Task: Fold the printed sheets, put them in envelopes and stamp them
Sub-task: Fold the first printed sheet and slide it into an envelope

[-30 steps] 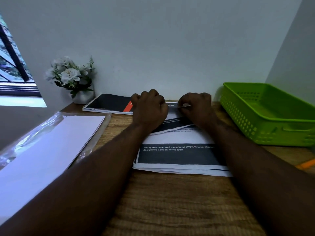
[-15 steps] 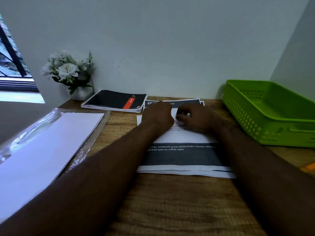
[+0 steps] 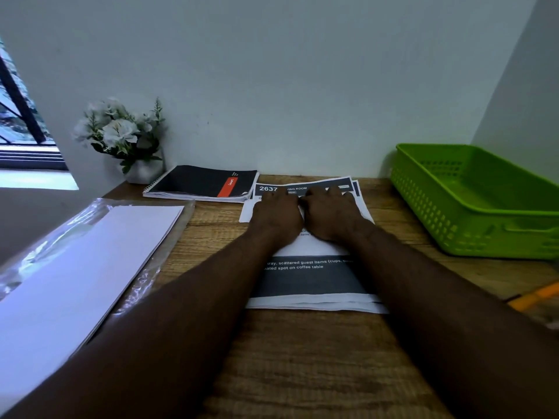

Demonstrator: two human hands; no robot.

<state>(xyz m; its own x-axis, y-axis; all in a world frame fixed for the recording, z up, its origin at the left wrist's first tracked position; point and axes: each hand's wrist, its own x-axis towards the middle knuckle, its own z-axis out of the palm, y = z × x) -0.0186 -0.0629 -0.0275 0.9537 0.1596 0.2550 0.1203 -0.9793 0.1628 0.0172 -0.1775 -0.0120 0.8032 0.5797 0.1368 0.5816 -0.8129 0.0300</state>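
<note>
Bare wood table lies open between envelope packet and green basket.

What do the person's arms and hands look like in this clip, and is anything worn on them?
Both forearms are bare from the bottom edge of the frame up to the wrists, with no sleeve showing. The left hand and the right hand wear no gloves. No watch, bracelet or ring shows on the visible parts, though the fingers are small and dim in this view, so a thin ring could be missed.

The printed sheets lie flat as a stack at frame centre, white with dark grey bands. White envelopes in clear wrap lie at left.
</note>
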